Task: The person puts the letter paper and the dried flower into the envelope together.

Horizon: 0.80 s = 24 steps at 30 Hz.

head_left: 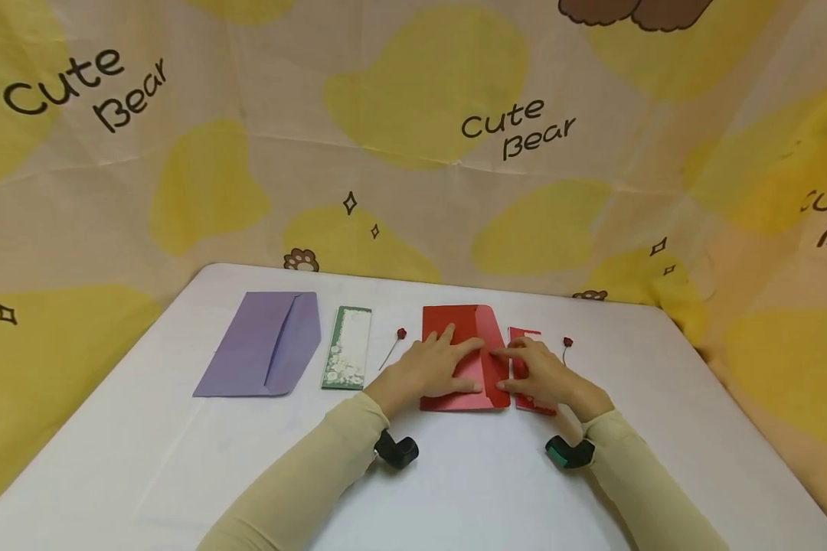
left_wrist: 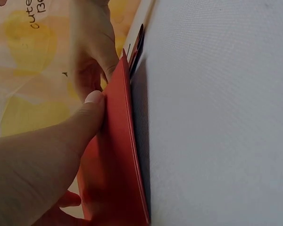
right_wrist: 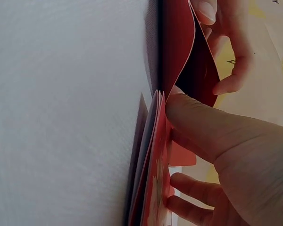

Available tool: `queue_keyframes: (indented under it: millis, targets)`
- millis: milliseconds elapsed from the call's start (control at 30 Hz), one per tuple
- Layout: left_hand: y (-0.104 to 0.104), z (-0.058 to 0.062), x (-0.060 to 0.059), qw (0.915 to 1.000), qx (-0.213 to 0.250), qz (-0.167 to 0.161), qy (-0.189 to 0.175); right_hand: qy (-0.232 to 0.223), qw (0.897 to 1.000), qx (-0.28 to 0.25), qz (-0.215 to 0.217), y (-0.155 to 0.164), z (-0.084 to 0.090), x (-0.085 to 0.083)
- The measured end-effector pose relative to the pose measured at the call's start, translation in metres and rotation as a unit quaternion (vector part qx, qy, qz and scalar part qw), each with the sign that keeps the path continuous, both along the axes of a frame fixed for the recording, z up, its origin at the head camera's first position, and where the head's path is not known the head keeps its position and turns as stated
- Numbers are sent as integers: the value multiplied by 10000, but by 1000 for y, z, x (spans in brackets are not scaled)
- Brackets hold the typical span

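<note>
A red envelope (head_left: 450, 325) lies in the middle of the table, its flap toward the right. My left hand (head_left: 427, 365) rests on it with fingers spread, thumb and index near the mouth. My right hand (head_left: 540, 373) holds the flap edge by thumb and index. In the right wrist view, the envelope's mouth (right_wrist: 203, 70) gapes between the hands. Under my right hand is a folded red card (right_wrist: 156, 174), partly covered; its leaves stand slightly apart. The left wrist view shows my left thumb (left_wrist: 92, 106) pressing on the envelope's red surface (left_wrist: 120, 136).
To the left lie a purple envelope (head_left: 248, 344) and a green-edged card with white flowers (head_left: 348, 344). One small dried red flower (head_left: 401, 334) lies beside my left hand, another red flower (head_left: 568, 342) beyond my right. A printed cloth (head_left: 413, 115) hangs behind the white table (head_left: 455, 474).
</note>
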<state>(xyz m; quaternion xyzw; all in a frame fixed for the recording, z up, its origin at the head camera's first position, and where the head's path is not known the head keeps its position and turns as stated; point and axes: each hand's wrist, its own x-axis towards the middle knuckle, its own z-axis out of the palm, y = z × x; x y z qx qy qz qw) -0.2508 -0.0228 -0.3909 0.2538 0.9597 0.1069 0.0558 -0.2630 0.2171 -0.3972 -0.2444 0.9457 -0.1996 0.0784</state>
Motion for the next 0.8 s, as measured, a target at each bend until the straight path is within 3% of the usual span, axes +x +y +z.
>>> queue_keyframes:
  millis: [267, 800]
  targets:
    - [-2, 3, -4, 9997, 233, -26, 23, -1, 10000, -26, -12, 1, 1, -1]
    - [-11, 9, -8, 9966, 622, -223, -491, -140, 9998, -57, -107, 2, -1, -2]
